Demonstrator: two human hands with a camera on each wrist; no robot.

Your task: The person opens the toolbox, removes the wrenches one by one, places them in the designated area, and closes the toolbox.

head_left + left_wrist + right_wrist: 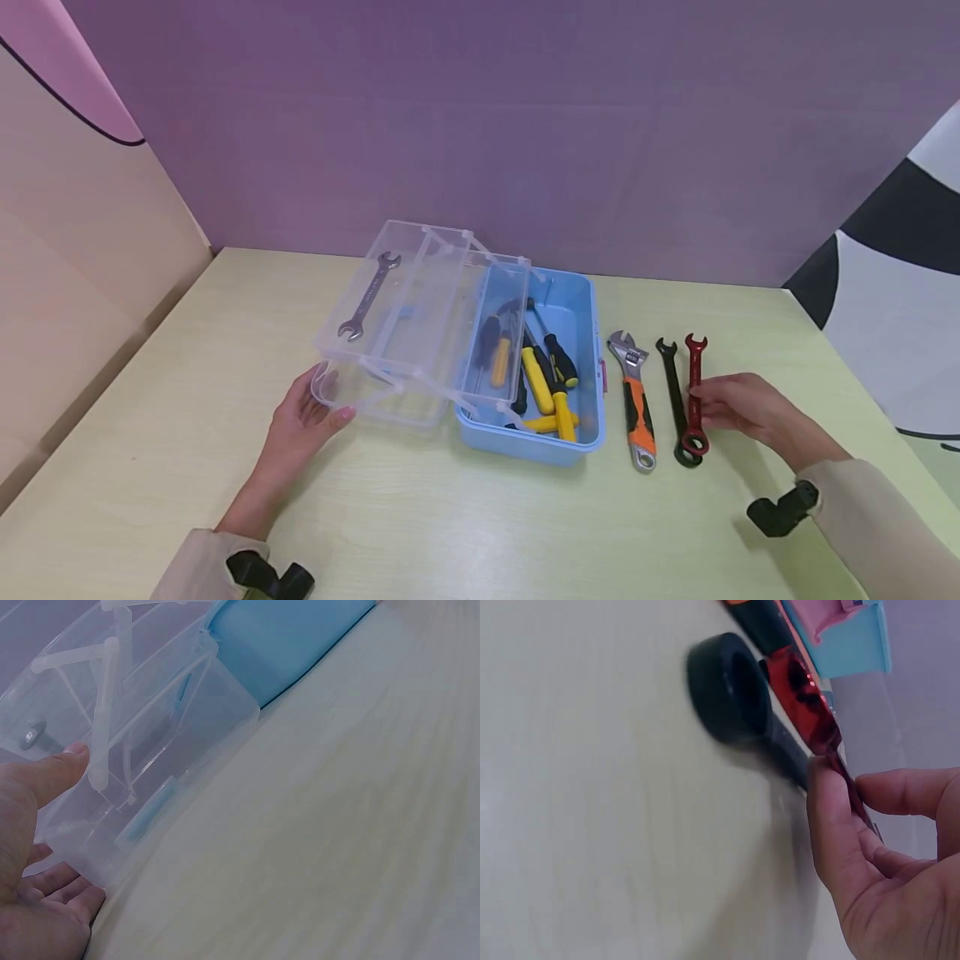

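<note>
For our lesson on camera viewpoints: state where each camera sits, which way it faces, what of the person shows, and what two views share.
Head: above, looking forward and down at the table, the toolbox and both hands.
Left wrist: low by the left hand, facing the clear tray; palm and thumb show.
Right wrist: low by the right hand, facing the red wrench it pinches.
Shared: head and right wrist both show the black wrench.

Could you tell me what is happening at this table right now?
A person sits at a table with an open blue toolbox. Their left hand rests against its clear tray, which holds a silver wrench. Their right hand pinches a red wrench lying beside a black wrench and an orange-handled adjustable wrench.
</note>
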